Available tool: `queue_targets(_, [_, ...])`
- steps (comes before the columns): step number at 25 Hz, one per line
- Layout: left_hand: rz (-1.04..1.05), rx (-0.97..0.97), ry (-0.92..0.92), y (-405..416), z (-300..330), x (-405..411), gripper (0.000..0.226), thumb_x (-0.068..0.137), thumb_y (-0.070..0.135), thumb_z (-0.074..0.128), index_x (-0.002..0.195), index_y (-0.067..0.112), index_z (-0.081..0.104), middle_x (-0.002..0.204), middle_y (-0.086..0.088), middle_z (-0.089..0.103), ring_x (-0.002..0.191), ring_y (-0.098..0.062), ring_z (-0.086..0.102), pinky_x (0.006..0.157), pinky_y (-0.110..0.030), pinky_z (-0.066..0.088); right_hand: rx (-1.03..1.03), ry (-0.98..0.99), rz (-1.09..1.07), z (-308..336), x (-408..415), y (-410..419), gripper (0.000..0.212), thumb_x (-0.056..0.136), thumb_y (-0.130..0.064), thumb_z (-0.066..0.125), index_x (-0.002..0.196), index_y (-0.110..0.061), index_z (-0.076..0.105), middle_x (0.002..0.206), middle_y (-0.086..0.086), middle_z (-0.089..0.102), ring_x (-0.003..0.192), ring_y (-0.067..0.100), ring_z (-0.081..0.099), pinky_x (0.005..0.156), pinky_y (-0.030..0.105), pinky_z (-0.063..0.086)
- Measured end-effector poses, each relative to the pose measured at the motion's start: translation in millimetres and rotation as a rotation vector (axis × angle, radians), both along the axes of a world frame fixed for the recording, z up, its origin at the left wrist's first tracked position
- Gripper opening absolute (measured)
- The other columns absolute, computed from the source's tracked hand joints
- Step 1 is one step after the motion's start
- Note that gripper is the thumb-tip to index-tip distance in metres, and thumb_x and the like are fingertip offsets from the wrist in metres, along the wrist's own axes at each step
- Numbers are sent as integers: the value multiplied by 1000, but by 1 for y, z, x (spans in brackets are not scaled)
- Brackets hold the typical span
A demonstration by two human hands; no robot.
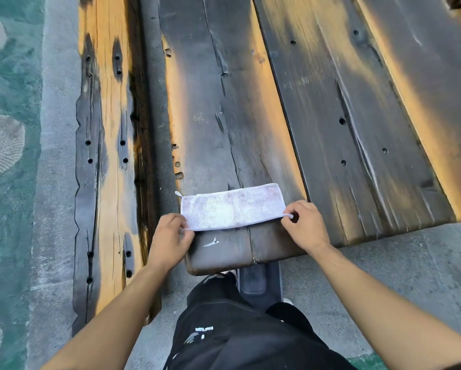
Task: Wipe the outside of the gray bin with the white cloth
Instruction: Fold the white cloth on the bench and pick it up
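A white cloth (230, 206), folded into a long strip and slightly stained, lies across the near end of a dark wooden plank (224, 116). My left hand (170, 239) pinches its near left corner. My right hand (305, 225) pinches its near right corner. A dark gray object (256, 283), possibly the bin, shows partly below the plank's end between my legs; most of it is hidden.
Weathered planks with orange patches and bolt holes run away from me: one on the left (104, 156), a wide one on the right (371, 116). Concrete floor (397, 276) lies to the right, green netting (7, 129) at far left. My black trousers (224, 329) fill the bottom.
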State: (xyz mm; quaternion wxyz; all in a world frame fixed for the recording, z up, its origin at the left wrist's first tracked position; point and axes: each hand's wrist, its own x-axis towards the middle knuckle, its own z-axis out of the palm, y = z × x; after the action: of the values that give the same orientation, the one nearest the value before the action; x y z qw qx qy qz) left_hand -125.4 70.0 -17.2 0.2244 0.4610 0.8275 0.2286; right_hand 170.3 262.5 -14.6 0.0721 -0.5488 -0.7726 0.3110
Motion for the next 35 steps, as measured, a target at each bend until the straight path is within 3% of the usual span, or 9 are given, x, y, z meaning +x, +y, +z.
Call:
queue_targets(5, [245, 24, -242, 0, 30, 8, 22, 86, 35, 45, 81, 20, 61, 96, 6, 69, 90, -13, 59, 78, -35, 46, -163, 319, -249, 27, 13, -8, 13, 80, -10, 69, 77, -22, 70, 89, -10, 74, 87, 8, 66, 81, 19, 48])
queue_targets(10, [495, 92, -518, 12, 52, 24, 33, 80, 35, 48, 82, 5, 60, 77, -3, 56, 74, -18, 52, 66, -41, 47, -269, 528, -455, 46, 22, -12, 22, 85, -3, 66, 75, -22, 71, 64, -14, 68, 59, -7, 59, 60, 6, 45])
queue_targets(12, [563, 117, -591, 16, 57, 30, 21, 81, 24, 54, 82, 5, 63, 79, -6, 58, 75, -21, 55, 67, -46, 51, -315, 571, -521, 49, 25, -14, 16, 87, -5, 67, 81, -18, 75, 71, -12, 72, 64, -6, 63, 65, 12, 50])
queue_targets(16, [633, 80, -752, 24, 62, 49, 9, 89, 4, 55, 83, 9, 60, 78, -12, 61, 71, -27, 60, 64, -44, 52, -496, 628, -679, 48, 19, -22, 9, 90, -9, 68, 94, -7, 76, 86, 8, 73, 79, 19, 65, 75, 46, 60])
queue_targets(21, [640, 24, -875, 42, 66, 100, 6, 96, 1, 56, 100, 4, 56, 93, -23, 66, 81, -33, 66, 76, -59, 57, -549, 682, -667, 49, -9, -53, 8, 87, -8, 72, 86, -12, 79, 79, 6, 75, 71, 18, 65, 66, 40, 62])
queue_targets(25, [552, 34, -847, 57, 72, 135, 3, 96, 2, 57, 99, 2, 57, 87, -23, 68, 76, -28, 63, 75, -55, 57, -539, 654, -538, 49, -39, -73, 7, 85, -9, 75, 89, -11, 81, 80, 8, 79, 66, 17, 66, 66, 37, 57])
queue_targets(28, [505, 52, -826, 60, 73, 145, 16, 95, 6, 61, 104, -7, 59, 70, -12, 71, 56, -16, 64, 55, -32, 54, -534, 651, -459, 48, -49, -81, 8, 85, -15, 77, 91, -11, 81, 79, 7, 79, 67, 19, 70, 66, 33, 56])
queue_targets(31, [506, 72, -819, 59, 76, 145, 16, 94, 9, 66, 101, -5, 63, 60, 0, 72, 52, -7, 66, 51, -20, 51, -484, 591, -414, 49, -49, -83, 11, 89, -21, 72, 91, -17, 81, 81, 0, 80, 78, 22, 76, 74, 38, 60])
queue_targets(35, [452, 109, -888, 54, 82, 142, 21, 86, 5, 76, 104, 0, 66, 80, -6, 78, 66, -8, 73, 62, -20, 57, -654, 735, -448, 54, -47, -84, 29, 95, -8, 55, 87, -17, 81, 86, 6, 80, 83, 24, 77, 77, 38, 63])
